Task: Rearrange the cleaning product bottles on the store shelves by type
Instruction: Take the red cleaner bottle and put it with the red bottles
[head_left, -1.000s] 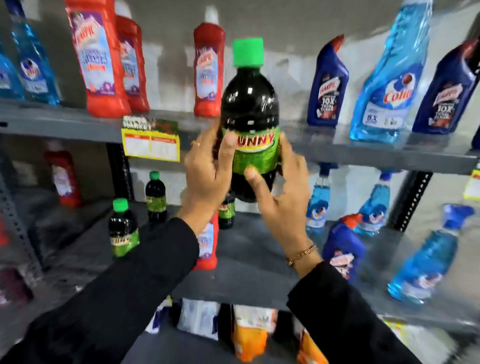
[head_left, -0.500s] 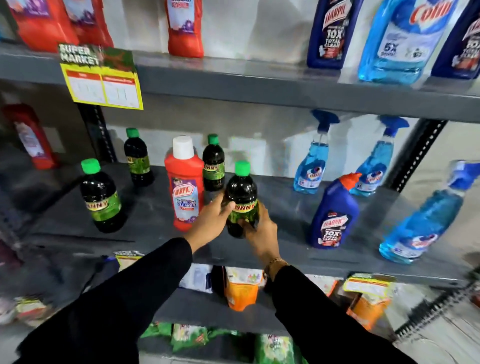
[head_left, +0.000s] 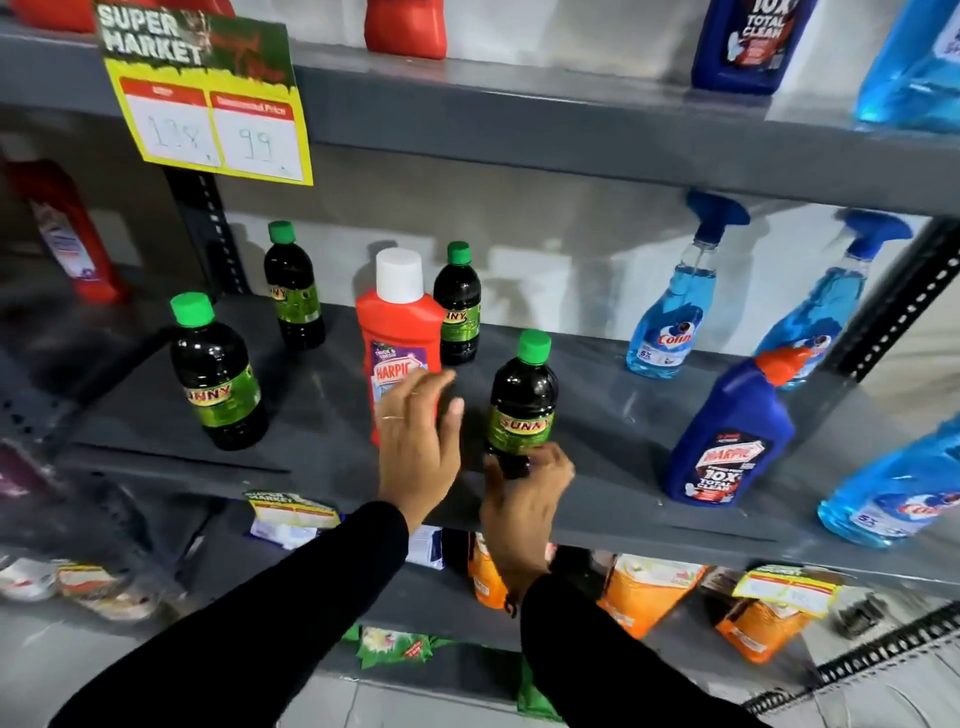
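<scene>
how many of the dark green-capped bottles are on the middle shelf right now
4. One front left, one back left by the upright, one behind the red bottle, one front centre at the right hand. Others may be hidden.

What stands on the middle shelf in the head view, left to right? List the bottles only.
Front dark bottle → rear dark bottle → red Harpic bottle → dark bottle behind it → dark bottle at the right hand → Colin spray bottle → blue Harpic bottle.
</scene>
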